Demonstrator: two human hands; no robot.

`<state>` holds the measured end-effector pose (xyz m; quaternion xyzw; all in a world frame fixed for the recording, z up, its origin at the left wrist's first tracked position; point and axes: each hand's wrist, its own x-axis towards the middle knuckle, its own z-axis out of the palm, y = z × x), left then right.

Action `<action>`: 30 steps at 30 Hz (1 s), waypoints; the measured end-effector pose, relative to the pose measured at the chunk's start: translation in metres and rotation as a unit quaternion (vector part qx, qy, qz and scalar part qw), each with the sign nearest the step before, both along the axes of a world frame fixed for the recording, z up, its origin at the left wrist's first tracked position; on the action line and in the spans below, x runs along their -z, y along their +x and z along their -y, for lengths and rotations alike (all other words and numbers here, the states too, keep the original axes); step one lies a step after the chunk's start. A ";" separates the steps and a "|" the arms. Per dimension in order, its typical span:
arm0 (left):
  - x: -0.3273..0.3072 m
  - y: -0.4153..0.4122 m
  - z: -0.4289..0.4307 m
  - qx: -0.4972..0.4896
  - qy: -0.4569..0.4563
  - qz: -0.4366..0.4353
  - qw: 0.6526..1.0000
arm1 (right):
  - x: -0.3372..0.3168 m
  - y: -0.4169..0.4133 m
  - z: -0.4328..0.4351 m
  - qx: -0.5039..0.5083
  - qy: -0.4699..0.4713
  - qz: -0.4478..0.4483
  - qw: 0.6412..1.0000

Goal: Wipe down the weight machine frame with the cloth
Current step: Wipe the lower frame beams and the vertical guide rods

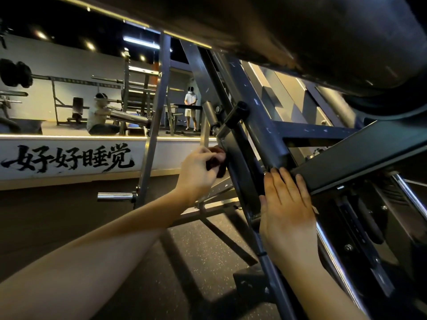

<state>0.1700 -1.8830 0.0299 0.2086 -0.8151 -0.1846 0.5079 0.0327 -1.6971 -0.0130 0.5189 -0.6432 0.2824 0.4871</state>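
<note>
The left hand (198,172) curls round the dark red cloth (218,161), pressing it against the slanted frame bar (242,176), apparently mid-wipe; the right hand (286,209) lies flat lower down, fingers straight and together, likely bracing.

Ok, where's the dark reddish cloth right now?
In the head view, left of centre: the dark reddish cloth is bunched in the left hand, against the slanted dark metal frame bar, up-left of the right hand.

We count two hands — left hand (196,173), right hand (287,213) — one cloth (219,163), one frame (265,135), two people: seated person (98,117), standing person (191,108).
</note>
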 end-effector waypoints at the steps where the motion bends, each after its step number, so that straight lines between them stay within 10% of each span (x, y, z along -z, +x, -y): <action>1: 0.008 0.005 -0.002 0.022 0.002 0.044 0.999 | 0.000 0.000 0.000 -0.001 0.000 -0.001 1.000; 4: 0.052 0.012 -0.013 0.010 0.027 0.214 0.976 | -0.001 0.000 -0.003 -0.004 0.006 0.003 1.000; 8: 0.089 0.021 -0.032 -0.017 0.176 0.101 0.979 | -0.002 0.001 -0.005 -0.003 0.007 0.000 1.000; 14: 0.051 0.023 -0.056 0.014 0.135 0.006 0.991 | -0.004 0.002 -0.008 -0.004 0.034 0.012 0.999; 30: 0.074 -0.010 -0.109 0.054 0.191 -0.001 0.980 | 0.087 0.009 -0.124 0.024 0.150 0.120 0.981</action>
